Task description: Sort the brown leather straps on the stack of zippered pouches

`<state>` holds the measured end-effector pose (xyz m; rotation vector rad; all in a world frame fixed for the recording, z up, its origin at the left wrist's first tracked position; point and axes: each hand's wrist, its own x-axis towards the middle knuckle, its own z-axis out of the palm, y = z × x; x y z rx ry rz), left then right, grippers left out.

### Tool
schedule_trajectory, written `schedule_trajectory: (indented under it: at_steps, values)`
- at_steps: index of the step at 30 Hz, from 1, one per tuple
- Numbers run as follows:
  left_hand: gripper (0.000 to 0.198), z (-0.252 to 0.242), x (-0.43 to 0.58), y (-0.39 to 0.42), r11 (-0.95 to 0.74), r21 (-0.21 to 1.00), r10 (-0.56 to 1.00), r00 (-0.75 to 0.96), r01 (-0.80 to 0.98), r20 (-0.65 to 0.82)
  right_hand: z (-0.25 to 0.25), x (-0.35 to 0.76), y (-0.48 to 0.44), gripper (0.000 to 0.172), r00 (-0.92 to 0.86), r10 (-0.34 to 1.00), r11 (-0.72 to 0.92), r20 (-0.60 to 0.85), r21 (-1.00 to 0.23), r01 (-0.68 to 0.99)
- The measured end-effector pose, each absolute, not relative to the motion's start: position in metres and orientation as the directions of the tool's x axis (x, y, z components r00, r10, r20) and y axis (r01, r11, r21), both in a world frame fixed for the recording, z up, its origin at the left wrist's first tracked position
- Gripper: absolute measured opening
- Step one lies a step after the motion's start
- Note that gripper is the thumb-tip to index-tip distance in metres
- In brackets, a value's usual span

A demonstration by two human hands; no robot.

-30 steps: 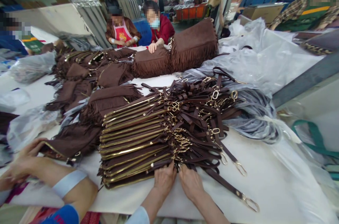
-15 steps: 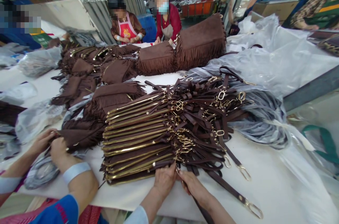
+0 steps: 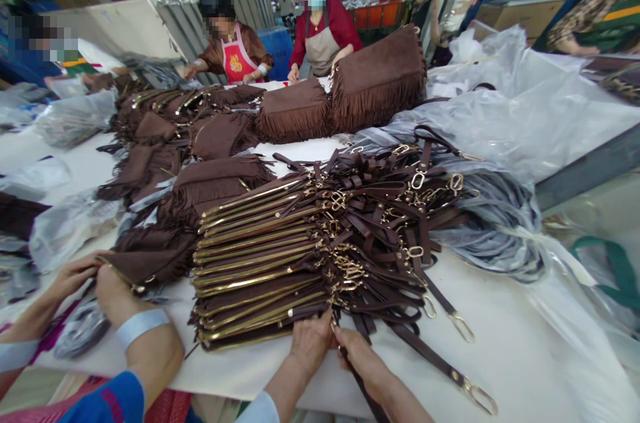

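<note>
A stack of flat brown pouches [image 3: 255,263] with gold zips lies on the white table [image 3: 500,343] in front of me, their brown straps [image 3: 385,229] with gold clasps fanned out to the right. My left hand [image 3: 310,341] rests on the nearest pouch's strap end, fingers curled on it. My right hand [image 3: 361,355] sits just beside it, pinching a dark strap that runs down under my wrist toward the table's edge.
A co-worker's two hands [image 3: 95,279] at the left hold a fringed brown bag [image 3: 150,259]. More fringed bags [image 3: 295,109] lie behind. Clear plastic bags [image 3: 500,103] pile up at the right. Two people stand at the far side.
My right hand has drawn the strap a little toward me. The co-worker's hands at the left shifted on the fringed bag. The far person in red has straightened up.
</note>
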<state>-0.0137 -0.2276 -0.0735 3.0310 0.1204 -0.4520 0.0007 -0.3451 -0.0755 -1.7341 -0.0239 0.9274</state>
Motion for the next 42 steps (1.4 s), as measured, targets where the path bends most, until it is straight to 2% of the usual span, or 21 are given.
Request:
schedule_trajectory:
  at_steps: [3, 6, 9, 13, 16, 22, 27, 33, 37, 42]
  values:
    - [0.039, -0.073, -0.014, -0.228, -0.994, 0.062, 0.064, 0.955, 0.085, -0.289, -0.071, -0.002, -0.347, 0.049, 0.601, 0.462, -0.312, -0.652, -0.754, -0.578]
    - [0.038, -0.071, -0.014, -0.229, -0.994, 0.059, 0.069, 0.955, 0.090, -0.288, -0.066, -0.003, -0.350, 0.041, 0.585, 0.471, -0.278, -0.660, -0.740, -0.612]
    - [0.037, -0.069, -0.013, -0.230, -0.994, 0.052, 0.078, 0.955, 0.097, -0.287, -0.067, 0.001, -0.353, 0.034, 0.650, 0.420, -0.318, -0.633, -0.774, -0.548]
    - [0.037, -0.069, -0.011, -0.231, -0.995, 0.048, 0.070, 0.955, 0.087, -0.287, -0.069, 0.013, -0.353, 0.027, 0.796, 0.341, -0.434, -0.500, -0.835, -0.338]
    - [0.037, -0.070, -0.011, -0.229, -0.996, 0.043, 0.061, 0.958, 0.076, -0.280, -0.066, 0.020, -0.351, 0.026, 0.839, 0.352, -0.502, -0.415, -0.840, -0.206]
    - [0.035, -0.073, -0.012, -0.227, -0.998, 0.043, 0.042, 0.969, 0.053, -0.242, -0.062, 0.020, -0.349, 0.027, 0.835, 0.375, -0.611, -0.403, -0.785, -0.104]
    - [0.033, -0.074, -0.013, -0.226, -0.999, 0.039, 0.028, 0.979, 0.036, -0.203, -0.064, 0.018, -0.347, 0.025, 0.831, 0.361, -0.690, -0.422, -0.721, -0.066]
    - [0.032, -0.073, -0.014, -0.225, -0.999, 0.032, 0.006, 0.987, 0.011, -0.159, -0.062, 0.019, -0.343, 0.024, 0.840, 0.325, -0.709, -0.434, -0.700, -0.088]
    - [0.033, -0.076, -0.014, -0.224, -1.000, 0.019, 0.002, 0.992, 0.005, -0.125, -0.062, 0.024, -0.342, 0.022, 0.841, 0.312, -0.687, -0.443, -0.716, -0.122]
    - [0.030, -0.077, -0.014, -0.224, -1.000, 0.013, -0.004, 0.995, -0.003, -0.101, -0.068, 0.030, -0.345, 0.025, 0.778, 0.392, -0.601, -0.491, -0.777, -0.188]
